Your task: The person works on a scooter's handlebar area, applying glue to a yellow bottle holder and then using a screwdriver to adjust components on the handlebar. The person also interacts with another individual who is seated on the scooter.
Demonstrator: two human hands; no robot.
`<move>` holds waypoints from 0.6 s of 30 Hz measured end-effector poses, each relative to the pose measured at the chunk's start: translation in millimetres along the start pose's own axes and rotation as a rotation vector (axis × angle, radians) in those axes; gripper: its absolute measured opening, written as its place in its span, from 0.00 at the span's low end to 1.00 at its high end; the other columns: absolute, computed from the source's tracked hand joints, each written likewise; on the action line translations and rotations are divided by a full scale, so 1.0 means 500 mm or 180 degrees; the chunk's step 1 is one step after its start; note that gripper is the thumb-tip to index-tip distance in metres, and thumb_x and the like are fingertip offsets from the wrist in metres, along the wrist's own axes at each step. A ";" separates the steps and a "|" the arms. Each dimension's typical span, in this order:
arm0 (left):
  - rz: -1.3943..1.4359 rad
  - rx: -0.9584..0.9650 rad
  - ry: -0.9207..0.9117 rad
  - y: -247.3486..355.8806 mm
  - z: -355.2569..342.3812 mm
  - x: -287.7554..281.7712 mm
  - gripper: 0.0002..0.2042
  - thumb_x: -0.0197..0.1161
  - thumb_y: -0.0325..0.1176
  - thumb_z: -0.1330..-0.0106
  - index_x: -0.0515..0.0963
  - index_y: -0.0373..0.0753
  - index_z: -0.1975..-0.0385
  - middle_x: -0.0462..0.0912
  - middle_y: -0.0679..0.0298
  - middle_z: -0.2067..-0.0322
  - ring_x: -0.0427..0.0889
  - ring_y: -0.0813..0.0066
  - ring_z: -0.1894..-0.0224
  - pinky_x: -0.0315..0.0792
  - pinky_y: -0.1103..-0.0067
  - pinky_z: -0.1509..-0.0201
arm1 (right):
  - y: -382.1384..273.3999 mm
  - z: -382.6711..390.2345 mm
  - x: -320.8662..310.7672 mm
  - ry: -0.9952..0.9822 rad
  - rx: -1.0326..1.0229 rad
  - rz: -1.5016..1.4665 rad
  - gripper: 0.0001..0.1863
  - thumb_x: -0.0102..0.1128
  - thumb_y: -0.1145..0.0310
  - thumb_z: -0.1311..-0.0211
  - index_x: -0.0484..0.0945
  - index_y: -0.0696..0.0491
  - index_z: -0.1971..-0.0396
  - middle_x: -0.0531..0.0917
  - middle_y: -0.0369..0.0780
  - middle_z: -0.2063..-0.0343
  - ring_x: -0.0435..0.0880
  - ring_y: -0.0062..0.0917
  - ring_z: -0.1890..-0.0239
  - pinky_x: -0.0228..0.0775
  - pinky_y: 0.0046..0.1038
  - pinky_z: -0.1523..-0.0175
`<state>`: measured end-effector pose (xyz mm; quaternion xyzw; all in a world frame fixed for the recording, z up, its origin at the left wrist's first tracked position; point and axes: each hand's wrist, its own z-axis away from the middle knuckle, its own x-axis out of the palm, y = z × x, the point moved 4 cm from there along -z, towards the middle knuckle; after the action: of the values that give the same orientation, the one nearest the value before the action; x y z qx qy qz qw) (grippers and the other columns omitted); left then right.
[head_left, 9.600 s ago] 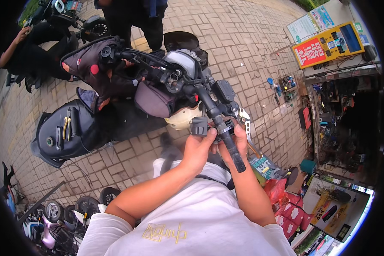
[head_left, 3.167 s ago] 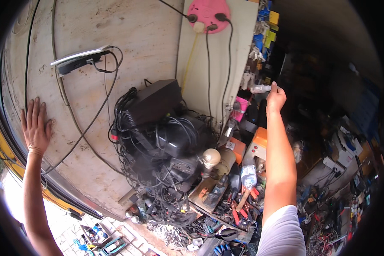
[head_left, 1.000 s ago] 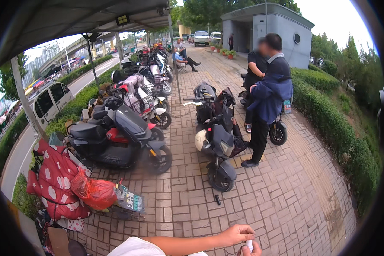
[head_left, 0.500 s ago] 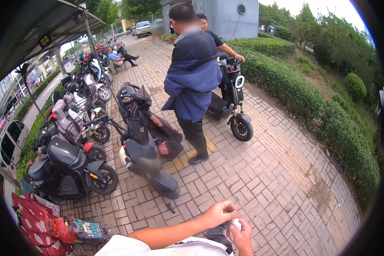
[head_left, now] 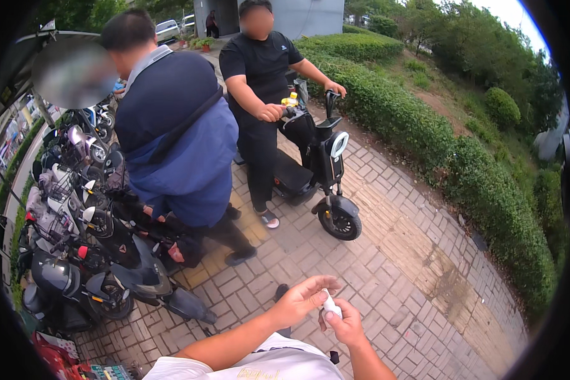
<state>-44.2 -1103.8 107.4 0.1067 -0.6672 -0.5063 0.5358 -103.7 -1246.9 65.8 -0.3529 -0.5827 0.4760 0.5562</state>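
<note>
In front of my white shirt, both hands meet at a small white bottle-shaped thing (head_left: 330,305), narrower toward its upper end. My right hand (head_left: 345,326) is closed around its lower part, thumb lying along the side. At the narrow upper end, the thumb of my left hand (head_left: 303,300) presses against it, with the fingers bent over from above. Part of the thing is hidden by my fingers, so its exact kind does not show.
A person in black sits astride a black electric scooter (head_left: 332,164) ahead. Closer on the left, a person in a dark blue jacket (head_left: 177,126) stands by a grey scooter (head_left: 149,272). Several parked scooters line the left side. A hedge (head_left: 418,120) borders the brick pavement (head_left: 386,285) on the right.
My view has swung and come closer to the two people. My hands sit further left and higher in view, still at the white thing. The left fingers are straighter than before.
</note>
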 end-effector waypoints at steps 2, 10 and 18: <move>0.0043 -0.0331 -0.0304 0.018 -0.107 -0.009 0.10 0.61 0.27 0.31 0.76 0.34 0.52 0.82 0.61 0.57 0.80 0.74 0.52 0.74 0.75 0.45 | -0.033 -0.081 -0.045 0.0123 -0.0051 -0.0172 0.18 0.61 0.67 0.35 0.73 0.62 0.49 0.81 0.37 0.71 0.79 0.19 0.72 0.71 0.20 0.67; 0.0407 -0.0222 -0.0645 0.082 -0.470 -0.073 0.10 0.61 0.28 0.30 0.75 0.35 0.52 0.81 0.59 0.55 0.82 0.74 0.57 0.77 0.77 0.54 | -0.129 -0.361 -0.183 0.0350 -0.0061 -0.0087 0.18 0.58 0.67 0.34 0.72 0.61 0.49 0.82 0.42 0.68 0.80 0.22 0.72 0.72 0.24 0.66; 0.0190 0.0121 0.0074 0.195 -0.644 -0.168 0.12 0.57 0.31 0.28 0.75 0.33 0.49 0.81 0.57 0.54 0.80 0.70 0.51 0.73 0.72 0.44 | -0.150 -0.659 -0.276 -0.0524 0.0171 -0.0067 0.20 0.59 0.66 0.35 0.72 0.61 0.48 0.81 0.43 0.66 0.80 0.23 0.69 0.73 0.25 0.64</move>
<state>293.9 -1181.7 105.5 0.1028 -0.6733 -0.4760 0.5564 247.5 -1345.5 70.1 -0.2913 -0.6172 0.5130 0.5206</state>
